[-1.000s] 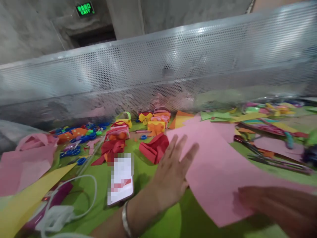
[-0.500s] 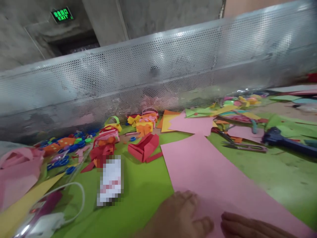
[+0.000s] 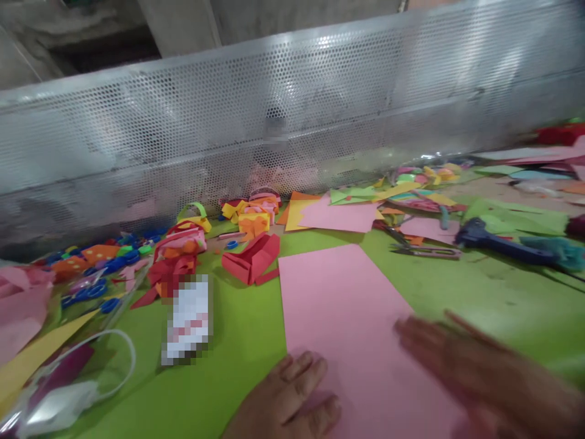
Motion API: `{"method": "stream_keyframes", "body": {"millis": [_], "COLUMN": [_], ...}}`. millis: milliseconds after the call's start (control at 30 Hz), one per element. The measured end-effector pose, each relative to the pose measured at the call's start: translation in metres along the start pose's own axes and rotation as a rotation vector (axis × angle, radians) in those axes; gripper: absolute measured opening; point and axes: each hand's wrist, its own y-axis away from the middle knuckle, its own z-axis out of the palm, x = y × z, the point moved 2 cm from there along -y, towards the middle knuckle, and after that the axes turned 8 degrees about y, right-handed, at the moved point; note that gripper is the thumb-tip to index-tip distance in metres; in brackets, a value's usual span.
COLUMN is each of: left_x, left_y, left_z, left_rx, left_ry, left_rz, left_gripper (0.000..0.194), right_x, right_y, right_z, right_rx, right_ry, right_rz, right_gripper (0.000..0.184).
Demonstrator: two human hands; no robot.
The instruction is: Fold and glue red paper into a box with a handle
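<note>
A large pink paper sheet (image 3: 338, 311) lies flat on the green table (image 3: 247, 353) in front of me. My left hand (image 3: 287, 405) rests at the sheet's near left corner, fingers bent and pressing down on it. My right hand (image 3: 479, 369) lies over the sheet's right side with fingers stretched out flat, blurred by motion. Neither hand grips anything.
A phone (image 3: 186, 320) lies left of the sheet, with a white cable (image 3: 114, 366) beyond it. Red folded paper (image 3: 251, 259), small paper baskets (image 3: 183, 241), blue rings (image 3: 98, 286), scissors (image 3: 425, 250) and a dark glue gun (image 3: 493, 241) lie around. A perforated metal panel (image 3: 292, 116) closes the table's far side.
The pink sheet has been drawn nearer and squared in front of me. My left hand slid back to its near corner; my right hand moved up over its right side.
</note>
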Motion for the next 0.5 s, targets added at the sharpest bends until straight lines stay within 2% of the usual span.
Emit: {"method": "stream_keyframes", "body": {"millis": [33,100,133,267,367,500], "left_x": [-0.002,-0.004,-0.005,-0.006,0.000,0.014], "left_y": [0.002,0.005,0.005,-0.001,-0.008,-0.017], "left_z": [0.004,0.008,0.009,0.001,-0.011,-0.022], "left_rx": [0.032,0.084,0.099,0.130,0.166,0.175], "left_ry": [-0.041,-0.106,-0.125,-0.150,-0.212,-0.315], "left_rz": [0.082,0.240,0.287,0.302,0.341,0.379], "left_gripper": [0.045,0.042,0.041,0.040,0.039,0.034], "right_x": [0.003,0.013,0.014,0.004,0.002,0.017], "right_y": [-0.001,-0.003,-0.005,-0.020,-0.027,-0.029], "right_z": [0.000,-0.004,-0.007,-0.015,-0.021,-0.031], "right_rx": [-0.036,-0.067,-0.083,-0.171,-0.125,-0.103], "right_ry": [0.068,0.148,0.160,0.106,0.022,0.001], "right_rz": [0.020,0.149,0.159,0.135,0.221,0.267], "right_gripper": [0.054,0.056,0.057,0.049,0.040,0.035]}}
